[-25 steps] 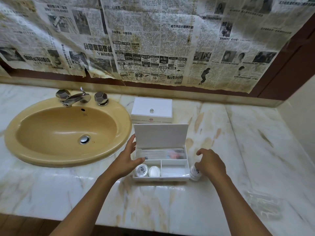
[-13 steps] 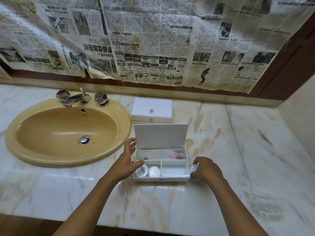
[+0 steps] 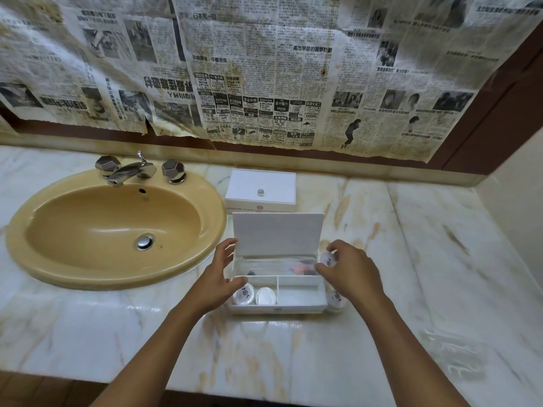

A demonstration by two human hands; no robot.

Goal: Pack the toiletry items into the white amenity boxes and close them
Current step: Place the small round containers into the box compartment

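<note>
Care helps here: the right hand [image 3: 349,271] pinches a small round tub [image 3: 326,257] over the right edge of the open box [image 3: 279,309] mid-counter, so drop it gently into the empty slot while the left hand [image 3: 219,277], fingers apart, steadies the box.

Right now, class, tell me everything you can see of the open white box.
The open white box sits on the marble counter in front of a closed box. Its lid stands upright. The rear compartment holds wrapped items; the front left holds two round containers; the front right looks empty. The left hand touches its left side.
</note>
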